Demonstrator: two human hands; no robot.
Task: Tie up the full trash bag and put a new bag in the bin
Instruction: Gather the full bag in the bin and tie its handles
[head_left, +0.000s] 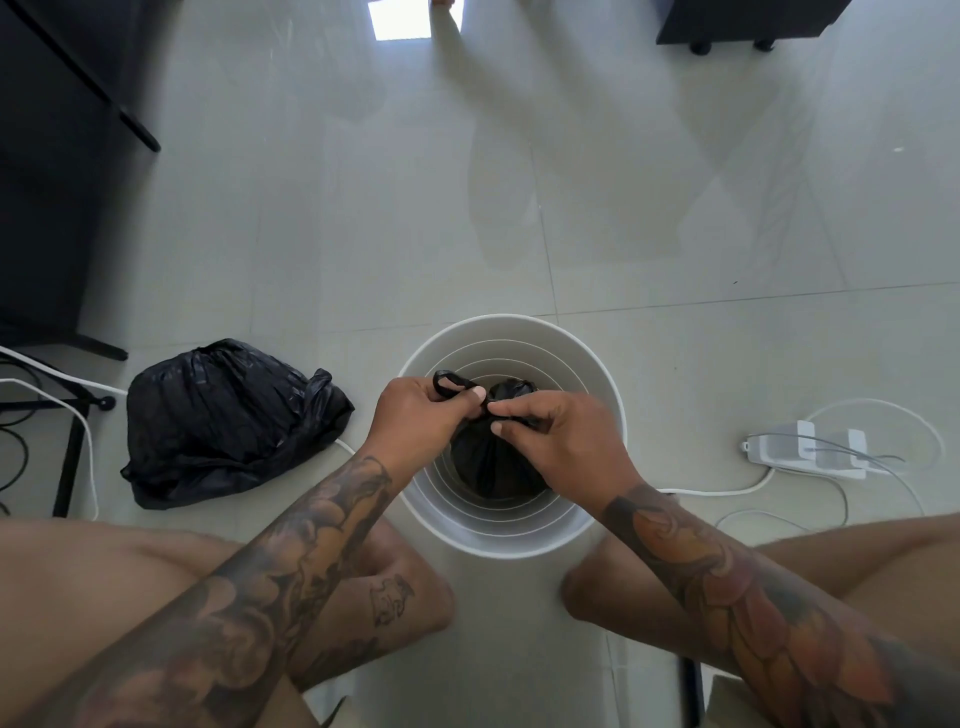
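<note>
A white round bin stands on the tiled floor between my knees. Inside it hangs a black trash bag, gathered at its top. My left hand pinches one black handle loop of that bag above the bin's mouth. My right hand pinches the other end close beside it, fingertips nearly touching the left thumb. A second black bag lies crumpled on the floor to the left of the bin, touched by neither hand.
A white power strip with plugs and white cables lies on the floor to the right. Black and white cables and a black metal frame sit at the far left. A dark cabinet on castors stands at the top right.
</note>
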